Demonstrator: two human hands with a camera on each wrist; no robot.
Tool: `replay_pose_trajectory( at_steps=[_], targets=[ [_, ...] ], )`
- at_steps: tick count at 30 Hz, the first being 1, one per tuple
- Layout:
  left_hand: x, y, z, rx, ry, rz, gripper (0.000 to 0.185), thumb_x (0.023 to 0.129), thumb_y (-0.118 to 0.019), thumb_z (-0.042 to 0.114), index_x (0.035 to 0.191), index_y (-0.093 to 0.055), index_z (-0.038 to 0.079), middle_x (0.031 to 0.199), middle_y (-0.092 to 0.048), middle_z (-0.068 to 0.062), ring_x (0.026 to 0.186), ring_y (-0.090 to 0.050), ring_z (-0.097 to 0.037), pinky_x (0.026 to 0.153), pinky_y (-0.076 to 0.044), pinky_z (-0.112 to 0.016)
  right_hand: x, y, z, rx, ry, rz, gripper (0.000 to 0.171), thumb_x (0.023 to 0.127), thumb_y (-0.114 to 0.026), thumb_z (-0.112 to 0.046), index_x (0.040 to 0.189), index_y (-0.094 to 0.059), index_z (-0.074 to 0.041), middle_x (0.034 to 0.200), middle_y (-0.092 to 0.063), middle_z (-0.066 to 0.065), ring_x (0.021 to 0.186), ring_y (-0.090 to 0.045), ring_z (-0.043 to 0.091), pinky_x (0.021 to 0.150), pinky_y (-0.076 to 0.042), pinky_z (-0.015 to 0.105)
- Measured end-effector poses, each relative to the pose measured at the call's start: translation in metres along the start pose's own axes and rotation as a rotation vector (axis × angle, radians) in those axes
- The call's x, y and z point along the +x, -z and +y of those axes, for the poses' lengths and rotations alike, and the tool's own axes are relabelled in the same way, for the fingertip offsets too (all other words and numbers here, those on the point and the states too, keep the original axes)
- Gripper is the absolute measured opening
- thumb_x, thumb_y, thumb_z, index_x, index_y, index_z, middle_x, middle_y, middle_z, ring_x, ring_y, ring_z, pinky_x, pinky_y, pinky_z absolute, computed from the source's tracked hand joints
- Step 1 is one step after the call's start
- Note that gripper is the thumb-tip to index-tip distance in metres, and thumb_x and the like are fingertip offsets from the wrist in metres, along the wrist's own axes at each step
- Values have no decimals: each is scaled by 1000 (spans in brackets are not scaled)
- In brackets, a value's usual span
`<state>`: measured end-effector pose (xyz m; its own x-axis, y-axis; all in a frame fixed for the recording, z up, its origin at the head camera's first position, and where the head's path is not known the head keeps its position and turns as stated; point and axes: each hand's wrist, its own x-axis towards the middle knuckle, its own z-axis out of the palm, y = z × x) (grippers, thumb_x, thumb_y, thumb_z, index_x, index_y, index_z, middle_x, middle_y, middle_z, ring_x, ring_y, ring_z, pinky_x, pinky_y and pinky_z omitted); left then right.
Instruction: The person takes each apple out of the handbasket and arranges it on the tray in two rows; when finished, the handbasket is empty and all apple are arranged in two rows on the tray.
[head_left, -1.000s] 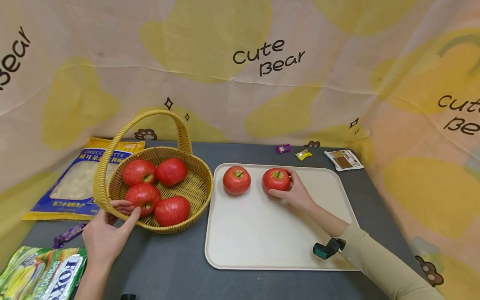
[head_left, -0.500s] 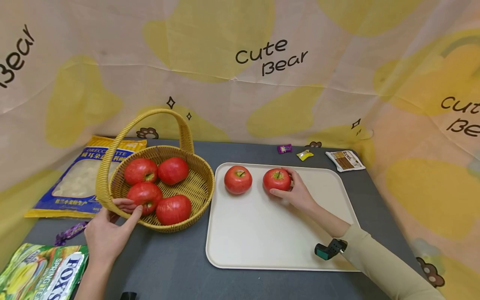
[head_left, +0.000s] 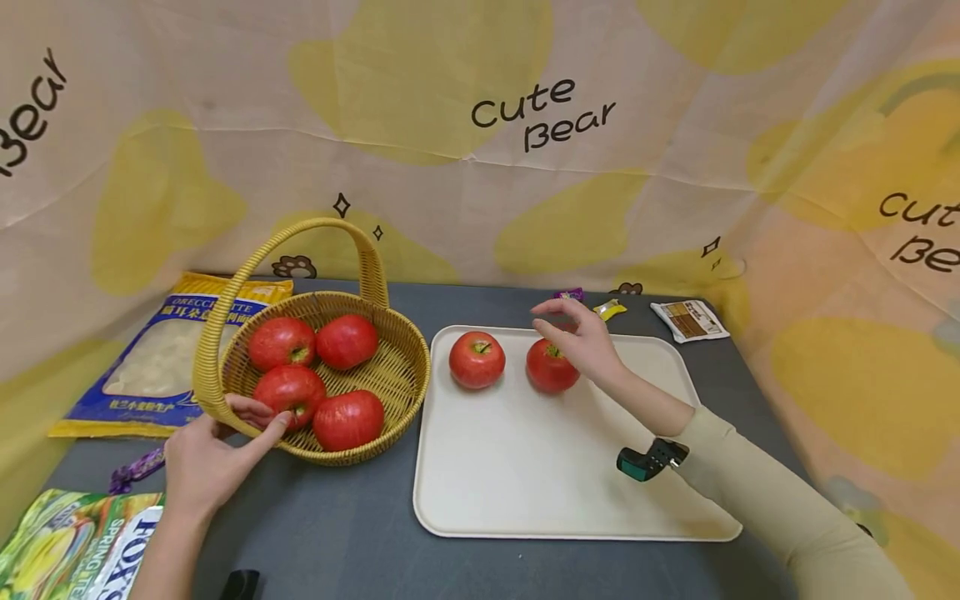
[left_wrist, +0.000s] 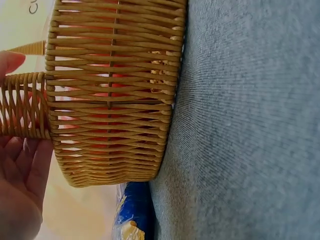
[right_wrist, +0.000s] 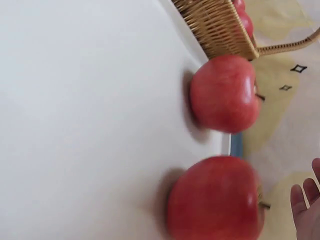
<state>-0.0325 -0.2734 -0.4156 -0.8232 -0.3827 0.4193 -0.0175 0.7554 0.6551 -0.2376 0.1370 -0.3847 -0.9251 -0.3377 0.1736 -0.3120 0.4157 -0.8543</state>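
Woven yellow wicker forms the basket [head_left: 390, 379], which stands on the grey table [head_left: 337, 525] left of the cream tray [head_left: 540, 475]. The left hand [head_left: 206, 462] grips the basket's near rim: the thumb lies along the outside and the fingers [head_left: 251, 410] hook over the edge to the inside. In the left wrist view the fingers [left_wrist: 22, 160] wrap the base of the basket's handle [left_wrist: 22, 112].

Four red apples sit inside the basket. The front-left apple [head_left: 292, 393] lies just beside the hooked fingers; contact cannot be confirmed from the head view.

Two further apples rest on the far part of the tray, near each other but apart. The left tray apple [head_left: 477, 359] stands free. The right tray apple [head_left: 551, 367] sits directly below the right hand [head_left: 588, 346]. That hand hovers above it with fingers spread and relaxed, holding nothing. The right wrist view shows a gap between the fingertips [right_wrist: 305, 200] and the right tray apple [right_wrist: 215, 200]; this frame is slightly blurred.

Behind the tray lie a purple candy [head_left: 568, 294], a yellow candy [head_left: 609, 310] and a brown sachet [head_left: 690, 320]. A blue pasta bag [head_left: 150, 367] lies left of the basket. A green sweets bag [head_left: 67, 550] lies at the near left corner.
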Motion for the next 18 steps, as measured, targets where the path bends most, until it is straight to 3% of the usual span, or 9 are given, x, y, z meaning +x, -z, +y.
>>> replay_pose_trajectory(
  at_steps=[5,11,15,18],
  targets=[
    [1,0,-1,-2,-4,9,22,70,-87,24,80,-68,21,69,-62,20,61,-52,5,57,-37,-11,17,-34,-36,41,20,-180,24,91,-70,-22,113,-68,-12,114,-65,2,105,-60,17,92,-50,35],
    [1,-2,-2,-11,-15,36,21,69,-87,21,78,-68,20,68,-62,21,62,-49,13,59,-38,-9,28,-90,-70,-16,135,-506,32,90,-70,-26,118,-66,-13,106,-65,-5,100,-59,10,89,-49,28],
    [0,-3,-2,-19,-6,39,21,69,-87,21,78,-69,19,68,-62,20,62,-49,12,59,-38,-10,33,-125,-84,4,188,-731,39,88,-73,-28,123,-62,-14,113,-65,-1,101,-59,8,88,-48,24],
    [-1,-3,-3,-18,8,31,20,71,-86,22,80,-68,19,69,-63,19,63,-50,11,60,-38,-11,35,-147,-93,-72,182,-855,48,87,-72,-35,128,-59,-14,122,-62,0,103,-58,5,88,-47,20]
  ],
)
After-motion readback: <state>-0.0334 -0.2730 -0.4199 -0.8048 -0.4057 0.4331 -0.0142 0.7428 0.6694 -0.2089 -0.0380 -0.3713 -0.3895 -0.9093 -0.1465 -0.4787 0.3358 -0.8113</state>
